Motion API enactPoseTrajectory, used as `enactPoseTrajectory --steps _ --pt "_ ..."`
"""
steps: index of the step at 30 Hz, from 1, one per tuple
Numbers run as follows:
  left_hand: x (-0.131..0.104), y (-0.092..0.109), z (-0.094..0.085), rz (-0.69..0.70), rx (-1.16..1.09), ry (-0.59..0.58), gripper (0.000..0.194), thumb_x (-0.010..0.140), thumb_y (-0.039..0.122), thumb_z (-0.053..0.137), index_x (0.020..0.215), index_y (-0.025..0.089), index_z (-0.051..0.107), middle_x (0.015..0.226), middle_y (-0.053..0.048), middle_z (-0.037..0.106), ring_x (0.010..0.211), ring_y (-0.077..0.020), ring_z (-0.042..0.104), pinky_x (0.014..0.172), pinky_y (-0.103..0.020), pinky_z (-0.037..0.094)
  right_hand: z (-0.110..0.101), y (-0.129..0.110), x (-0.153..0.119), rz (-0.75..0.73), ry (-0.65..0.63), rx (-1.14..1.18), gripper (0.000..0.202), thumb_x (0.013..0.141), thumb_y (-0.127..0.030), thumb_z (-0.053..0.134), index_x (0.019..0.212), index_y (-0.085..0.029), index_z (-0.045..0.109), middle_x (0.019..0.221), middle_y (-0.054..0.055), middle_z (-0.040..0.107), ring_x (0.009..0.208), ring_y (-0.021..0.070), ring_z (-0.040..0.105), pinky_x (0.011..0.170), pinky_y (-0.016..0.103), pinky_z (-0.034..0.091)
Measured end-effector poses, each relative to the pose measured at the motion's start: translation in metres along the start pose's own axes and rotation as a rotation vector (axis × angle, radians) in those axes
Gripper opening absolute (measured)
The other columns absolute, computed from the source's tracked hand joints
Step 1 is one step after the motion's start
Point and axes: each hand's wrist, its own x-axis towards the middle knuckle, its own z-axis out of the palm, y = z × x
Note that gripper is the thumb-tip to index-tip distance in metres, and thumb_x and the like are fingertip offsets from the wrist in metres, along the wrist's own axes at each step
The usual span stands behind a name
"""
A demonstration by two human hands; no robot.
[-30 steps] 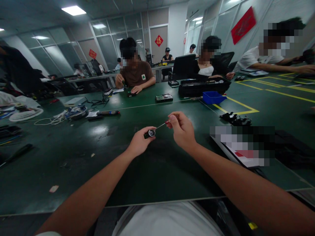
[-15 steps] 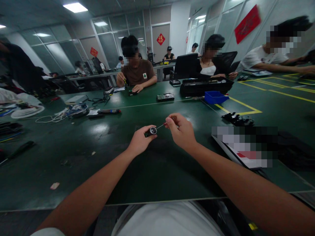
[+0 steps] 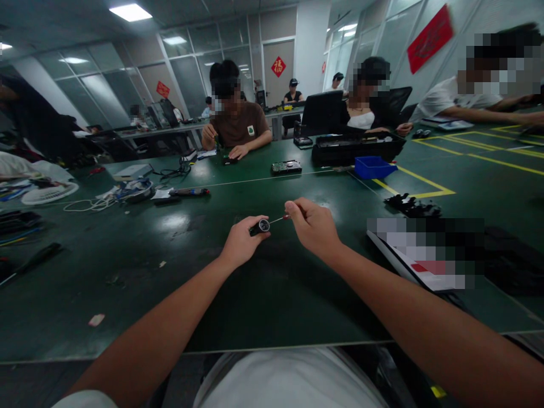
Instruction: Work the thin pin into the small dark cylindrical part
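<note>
My left hand (image 3: 241,242) is closed round a small black cylinder (image 3: 260,226) with a silver-ringed round end, which looks like a flashlight head. That ringed end faces right and toward me. In my right hand (image 3: 315,228) is a thin screwdriver (image 3: 278,220), pinched between thumb and fingers. Its metal shaft points left, and the tip meets or nearly meets the ringed end; I cannot tell which. A bit of red shows at my fingertips, while most of the handle is hidden in the hand. Both hands are raised over the green table (image 3: 272,306).
A pixelated white box or booklet (image 3: 395,255) lies right of my forearm, near black scraps (image 3: 412,205). Beyond are a blue bin (image 3: 374,168), a circuit-board device (image 3: 287,167) and a black tray (image 3: 357,149). A pen-like tool (image 3: 189,192) and cables lie left. Co-workers sit opposite.
The cylinder's ringed end has tilted slightly, and the right hand has shifted a little with the screwdriver. Both hands keep their hold; the view has moved very slightly.
</note>
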Motion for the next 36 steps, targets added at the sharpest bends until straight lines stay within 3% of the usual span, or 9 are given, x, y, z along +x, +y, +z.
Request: enactPoseTrajectory --steps 6,10,12,15,21,28,36 --pt "0.000 0.000 0.001 -0.015 0.011 -0.011 0.040 0.080 0.021 0.073 0.119 0.023 0.068 0.118 -0.006 0.070 0.114 -0.0233 0.062 0.103 -0.039 0.044 0.008 0.006 -0.001 0.015 0.048 0.172 0.021 0.095 -0.034 0.048 0.110 -0.022 0.055 0.083 0.003 0.068 0.075 0.0188 0.064 0.070 0.033 0.046" --pt "0.000 0.003 -0.001 -0.014 0.010 0.001 0.039 0.081 0.020 0.072 0.120 0.022 0.068 0.119 -0.006 0.069 0.112 -0.0232 0.062 0.103 -0.039 0.044 0.018 0.019 0.006 0.171 0.086 0.467 0.022 0.092 -0.043 0.053 0.093 -0.022 0.058 0.082 0.004 0.066 0.075 0.0181 0.064 0.072 0.035 0.052" --pt "0.001 0.004 -0.002 0.013 0.007 -0.016 0.040 0.081 0.020 0.072 0.121 0.023 0.068 0.120 -0.006 0.069 0.114 -0.0231 0.061 0.105 -0.040 0.043 0.020 0.027 0.011 0.333 0.093 0.640 0.023 0.091 -0.045 0.052 0.087 -0.022 0.056 0.076 0.003 0.063 0.067 0.0172 0.061 0.068 0.035 0.054" --pt "0.002 0.003 -0.003 0.028 0.014 -0.024 0.040 0.081 0.019 0.072 0.121 0.024 0.068 0.122 -0.006 0.068 0.117 -0.0231 0.060 0.107 -0.041 0.042 0.020 0.037 0.016 0.513 0.003 0.786 0.028 0.092 -0.048 0.047 0.081 -0.023 0.052 0.065 0.000 0.056 0.056 0.0149 0.055 0.067 0.037 0.057" --pt "0.003 0.000 -0.003 0.017 0.017 -0.004 0.041 0.081 0.021 0.073 0.122 0.024 0.067 0.122 -0.006 0.068 0.116 -0.0232 0.061 0.107 -0.040 0.042 0.018 0.033 0.014 0.294 0.122 0.572 0.031 0.091 -0.054 0.051 0.087 -0.023 0.053 0.076 0.002 0.062 0.065 0.0154 0.061 0.064 0.032 0.053" --pt "0.002 0.005 -0.002 -0.016 0.026 -0.012 0.041 0.080 0.021 0.074 0.121 0.023 0.068 0.121 -0.005 0.069 0.115 -0.0236 0.062 0.104 -0.039 0.044 0.010 0.013 0.002 0.044 0.132 0.268 0.021 0.098 -0.041 0.045 0.095 -0.023 0.055 0.080 0.002 0.067 0.073 0.0170 0.066 0.068 0.032 0.050" --pt "0.002 0.003 -0.004 -0.015 0.046 -0.011 0.041 0.081 0.023 0.074 0.122 0.023 0.068 0.118 -0.005 0.070 0.112 -0.0236 0.062 0.101 -0.038 0.045 0.009 0.009 0.000 -0.028 0.078 0.261 0.019 0.099 -0.041 0.046 0.098 -0.024 0.055 0.084 0.002 0.070 0.078 0.0179 0.070 0.072 0.032 0.052"
